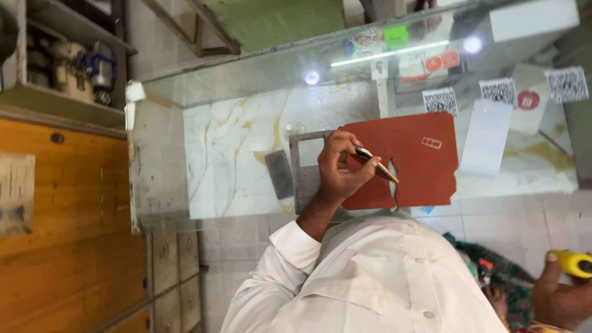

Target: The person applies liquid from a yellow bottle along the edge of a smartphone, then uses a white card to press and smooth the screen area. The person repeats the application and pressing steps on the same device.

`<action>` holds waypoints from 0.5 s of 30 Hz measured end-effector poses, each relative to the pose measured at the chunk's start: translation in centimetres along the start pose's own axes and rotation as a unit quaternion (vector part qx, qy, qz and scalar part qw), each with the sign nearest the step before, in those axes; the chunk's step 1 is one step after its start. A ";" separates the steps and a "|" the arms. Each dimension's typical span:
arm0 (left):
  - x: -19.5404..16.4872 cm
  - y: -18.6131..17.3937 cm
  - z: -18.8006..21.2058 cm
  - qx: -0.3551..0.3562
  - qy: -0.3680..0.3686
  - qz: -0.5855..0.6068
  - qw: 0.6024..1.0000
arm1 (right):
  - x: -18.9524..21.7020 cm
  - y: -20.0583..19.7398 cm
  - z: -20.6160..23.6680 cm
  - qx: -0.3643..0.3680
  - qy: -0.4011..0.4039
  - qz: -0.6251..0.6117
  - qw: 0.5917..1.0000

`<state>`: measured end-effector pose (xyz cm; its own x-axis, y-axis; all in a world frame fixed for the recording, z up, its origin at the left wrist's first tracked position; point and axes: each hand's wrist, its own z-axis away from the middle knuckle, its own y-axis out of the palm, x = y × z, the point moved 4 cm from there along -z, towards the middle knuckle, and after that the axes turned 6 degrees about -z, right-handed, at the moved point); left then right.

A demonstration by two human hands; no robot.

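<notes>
A yellow object (pixel 575 263), rounded and only partly in view, was held at the lower right edge of the frame, gripped by the right hand (pixel 558 295) with the thumb laid on its near end. A red-brown sheet (pixel 419 163) was laid flat on the glass counter; its edge was irregularly cut, a notch was seen along one side, and a small rectangular outline was marked on it. A pen (pixel 376 162), dark with a pale tip, was held slanted over the sheet in a co-worker's hand (pixel 338 169). A grey square plate (pixel 306 172) with a window cut out was laid touching the sheet, partly covered by that hand.
</notes>
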<state>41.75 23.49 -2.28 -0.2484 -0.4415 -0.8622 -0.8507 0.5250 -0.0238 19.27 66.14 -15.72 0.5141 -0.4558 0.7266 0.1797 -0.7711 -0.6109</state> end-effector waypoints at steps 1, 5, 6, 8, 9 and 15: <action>-0.8 0.3 -0.3 0.006 0.029 -0.037 0.999 | 0.7 -0.9 0.6 0.020 0.023 0.038 0.999; -3.0 1.2 -2.3 0.025 0.151 -0.130 0.980 | 7.1 -2.0 -2.0 0.107 0.073 0.212 0.969; -3.4 1.3 -2.7 0.023 0.180 -0.145 0.973 | 10.0 -2.0 -3.2 0.105 0.031 0.208 0.972; -3.5 1.5 -3.6 0.039 0.199 -0.167 0.965 | 16.2 -1.2 -5.7 0.073 -0.075 0.132 0.986; -3.5 1.6 -3.9 0.046 0.209 -0.178 0.960 | 19.2 -0.7 -6.7 0.054 -0.119 0.083 0.988; -2.7 2.6 -3.3 0.092 0.217 -0.194 0.952 | 29.3 3.0 -10.6 0.073 -0.186 -0.120 0.973</action>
<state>38.69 23.58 1.64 -0.1342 -0.8660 -0.4817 -0.8319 0.3626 -0.4201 25.98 45.74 7.03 0.7057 -0.0578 0.7062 0.4345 -0.7520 -0.4957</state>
